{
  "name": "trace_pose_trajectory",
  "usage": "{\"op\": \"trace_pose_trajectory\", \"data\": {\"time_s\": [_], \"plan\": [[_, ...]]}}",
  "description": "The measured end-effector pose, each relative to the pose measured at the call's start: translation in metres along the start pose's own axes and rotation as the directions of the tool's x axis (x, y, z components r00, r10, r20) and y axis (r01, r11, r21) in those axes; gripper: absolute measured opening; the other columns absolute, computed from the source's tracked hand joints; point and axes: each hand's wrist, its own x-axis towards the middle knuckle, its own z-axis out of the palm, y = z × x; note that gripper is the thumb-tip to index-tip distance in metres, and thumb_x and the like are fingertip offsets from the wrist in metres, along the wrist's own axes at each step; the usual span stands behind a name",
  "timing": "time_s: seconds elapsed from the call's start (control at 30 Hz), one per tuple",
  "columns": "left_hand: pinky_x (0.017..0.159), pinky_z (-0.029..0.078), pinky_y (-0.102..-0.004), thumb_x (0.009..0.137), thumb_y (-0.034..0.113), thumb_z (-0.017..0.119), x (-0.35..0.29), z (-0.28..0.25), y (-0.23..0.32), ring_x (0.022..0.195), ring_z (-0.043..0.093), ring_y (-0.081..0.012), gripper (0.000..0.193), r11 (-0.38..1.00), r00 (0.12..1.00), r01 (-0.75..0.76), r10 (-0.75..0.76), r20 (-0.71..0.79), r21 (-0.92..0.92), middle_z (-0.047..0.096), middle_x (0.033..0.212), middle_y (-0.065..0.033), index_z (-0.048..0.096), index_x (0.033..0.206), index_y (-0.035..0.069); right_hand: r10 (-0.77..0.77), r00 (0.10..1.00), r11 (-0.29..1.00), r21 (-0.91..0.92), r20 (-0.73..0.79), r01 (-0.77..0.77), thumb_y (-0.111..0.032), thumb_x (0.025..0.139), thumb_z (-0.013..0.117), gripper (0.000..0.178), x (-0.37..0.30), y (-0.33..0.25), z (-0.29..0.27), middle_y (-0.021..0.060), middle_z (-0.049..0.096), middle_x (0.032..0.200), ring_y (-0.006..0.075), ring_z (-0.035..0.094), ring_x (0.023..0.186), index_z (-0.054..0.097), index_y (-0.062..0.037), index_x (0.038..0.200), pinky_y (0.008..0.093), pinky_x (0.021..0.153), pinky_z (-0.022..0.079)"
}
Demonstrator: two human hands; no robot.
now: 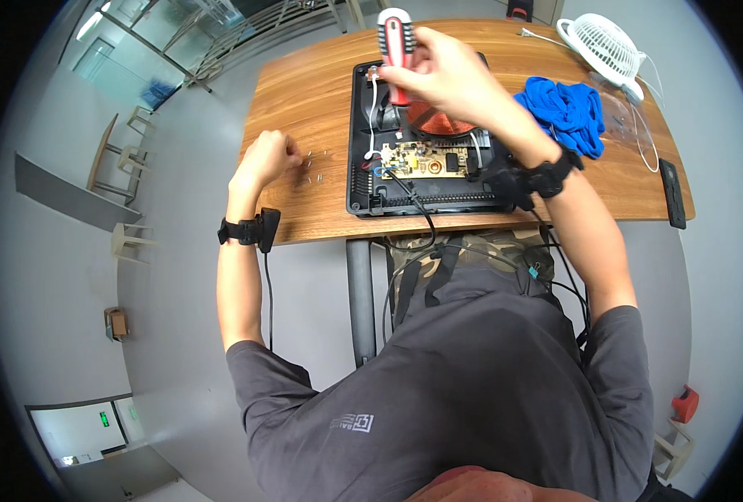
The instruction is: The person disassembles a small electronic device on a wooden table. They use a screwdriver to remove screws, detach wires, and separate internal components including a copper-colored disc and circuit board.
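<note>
Above the far left part of an opened induction cooker (360, 188), my right hand (443, 74) is closed round a screwdriver (397, 42) with a white, red and black handle; its tip is hidden. Inside the black housing lie a copper coil (438, 122), partly covered by my right hand and forearm, and a tan circuit board (422, 161). My left hand (264, 157) rests at the table's left side with curled fingers. Beside its fingertips lie several small screws (319, 177). Whether it pinches one cannot be made out.
Right of the cooker, a crumpled blue cloth (562, 115) lies on the wooden table (304, 84). A white fan (602, 48) with a cord stands at the far right corner. A black flat strip (673, 194) lies at the right edge. A black power cord (428, 230) hangs over the front edge.
</note>
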Motion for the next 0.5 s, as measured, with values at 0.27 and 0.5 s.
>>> {"op": "trace_pose_trajectory", "data": {"time_s": [0.27,0.5], "plan": [[0.063,0.057,-0.0340,0.073,0.008,0.084,-0.007,0.016,-0.036,0.063,0.072,-0.0206,0.013,0.972,0.907,0.234,-0.230,0.353,0.034,0.073,0.067,-0.0137,0.076,0.076,-0.002,0.117,0.992,0.919,-0.384,0.042,-0.093,-0.044,0.084,0.078,0.049,-0.005,0.064,-0.084,0.0141,0.072,0.077,0.0244,0.073,0.070,0.069,0.0034,0.095,0.0368,0.068,0.056],[0.057,0.055,-0.0303,0.076,0.008,0.087,0.013,0.026,-0.047,0.060,0.071,-0.0166,0.017,0.955,0.825,0.297,-0.263,0.501,0.012,0.074,0.068,-0.0108,0.074,0.074,-0.002,0.496,0.843,0.727,-0.631,0.208,-0.272,-0.040,0.080,0.074,0.045,-0.033,0.112,-0.114,0.0237,0.073,0.077,0.0333,0.074,0.076,0.075,0.0046,0.084,0.0417,0.075,0.059]]}}
